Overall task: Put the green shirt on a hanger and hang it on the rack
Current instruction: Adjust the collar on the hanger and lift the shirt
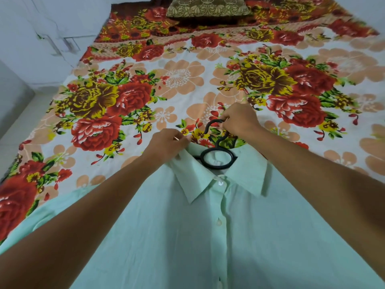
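The green shirt (208, 226) lies buttoned on the floral bed (145, 80), black hanger (216, 157) already inside its collar. Right hand (239, 119) grips the hanger's hook, and left hand (166, 144) pinches the collar edge.

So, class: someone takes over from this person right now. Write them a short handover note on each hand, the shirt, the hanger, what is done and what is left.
Left hand: pinches the left side of the collar.
Right hand: grips the hook of the black hanger.
Green shirt: front up on the floral bedsheet, buttoned.
Done: the hanger sits inside the neck opening, hook sticking out.
Left: lift it and hang it on the rack, which is not in view.
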